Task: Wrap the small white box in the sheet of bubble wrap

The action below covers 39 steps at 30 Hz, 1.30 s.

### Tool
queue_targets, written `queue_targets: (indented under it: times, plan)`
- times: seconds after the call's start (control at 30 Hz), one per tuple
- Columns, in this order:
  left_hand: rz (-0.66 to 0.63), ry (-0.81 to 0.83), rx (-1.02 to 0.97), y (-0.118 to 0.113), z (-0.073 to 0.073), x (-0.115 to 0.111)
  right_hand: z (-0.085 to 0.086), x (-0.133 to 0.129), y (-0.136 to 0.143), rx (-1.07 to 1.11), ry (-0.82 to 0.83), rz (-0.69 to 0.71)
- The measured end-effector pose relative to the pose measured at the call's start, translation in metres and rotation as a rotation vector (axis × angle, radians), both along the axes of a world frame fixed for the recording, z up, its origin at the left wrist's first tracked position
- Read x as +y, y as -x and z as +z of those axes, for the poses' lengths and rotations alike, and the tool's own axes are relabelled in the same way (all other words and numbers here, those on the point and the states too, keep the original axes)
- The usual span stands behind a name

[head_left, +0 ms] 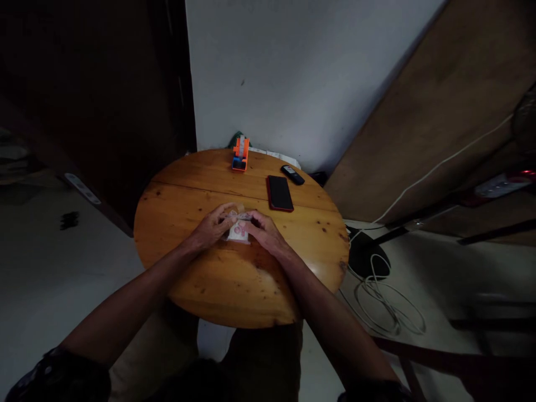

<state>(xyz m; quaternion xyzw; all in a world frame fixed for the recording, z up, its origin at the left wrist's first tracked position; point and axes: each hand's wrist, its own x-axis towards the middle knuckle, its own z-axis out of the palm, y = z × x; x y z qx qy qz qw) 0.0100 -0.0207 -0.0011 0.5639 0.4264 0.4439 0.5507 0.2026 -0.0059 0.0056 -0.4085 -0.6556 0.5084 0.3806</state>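
Between my two hands, over the middle of the wooden table [201, 290], is a small clear plastic packet [238, 233] with something white and a reddish print inside. My left hand [214, 226] pinches its left side, thumb toward the centre. From the right, my right hand [263, 230] grips the packet's other side, its thumb lying over the front. The crinkled upper edge of the plastic shows between the fingers. Some fingertips are hidden behind the packet.
An orange tape dispenser [240, 153] stands at the table's back edge. To its right lie a dark phone [280, 193] with a red edge and a small black keypad phone [292, 174]. A wall rises behind; a coiled white cable [383, 301] lies on the floor at right.
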Motion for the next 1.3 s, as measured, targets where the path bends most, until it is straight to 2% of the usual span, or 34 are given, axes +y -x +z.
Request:
queue_targets:
  times: [0.33, 0.6, 0.8, 0.9, 1.13, 1.3]
  plan:
    - [-0.102, 0.059, -0.025, 0.006, 0.004, -0.004, -0.001, 0.002, 0.003, -0.137, -0.145, -0.128]
    - [-0.106, 0.024, -0.099, 0.004, -0.004, 0.0, 0.02, 0.023, 0.021, 0.008, 0.025, -0.066]
    - [-0.057, 0.004, -0.057, 0.0, -0.007, 0.001, 0.02, 0.021, 0.025, 0.097, -0.036, -0.154]
    - [-0.045, -0.001, -0.033, -0.001, -0.005, 0.0, 0.02, 0.017, 0.022, 0.093, -0.088, -0.142]
    - [0.013, -0.037, 0.037, -0.002, 0.003, 0.0, 0.027, 0.016, 0.015, -0.015, -0.202, -0.071]
    - [0.101, -0.105, 0.1, -0.003, 0.001, 0.008, 0.023, 0.014, 0.014, -0.147, -0.336, -0.069]
